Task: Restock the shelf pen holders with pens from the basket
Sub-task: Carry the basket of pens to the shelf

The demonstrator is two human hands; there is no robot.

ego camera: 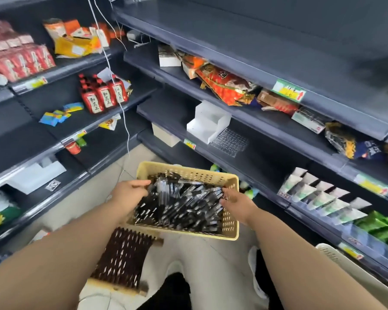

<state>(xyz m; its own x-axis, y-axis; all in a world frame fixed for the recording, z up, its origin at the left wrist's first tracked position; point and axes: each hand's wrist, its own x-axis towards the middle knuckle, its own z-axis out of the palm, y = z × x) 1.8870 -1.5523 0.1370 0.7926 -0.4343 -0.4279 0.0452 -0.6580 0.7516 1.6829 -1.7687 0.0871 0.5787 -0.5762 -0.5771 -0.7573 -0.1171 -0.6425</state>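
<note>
Your two forearms reach forward and down. Left hand (130,193) sits at the left edge of the yellow basket (231,222), fingers bent down among the pens (184,204); whether they pinch any pen cannot be told because of blur. Right hand (236,203) is at the heap's right side, fingers curled, tips touching pens; pinch not confirmable. Basket is low before you, just beyond a dark lattice mat (121,258). White stepped holder (207,124) stands on the right-hand shelf, well apart from the basket, just beside a clear dimpled tray (230,142).
</note>
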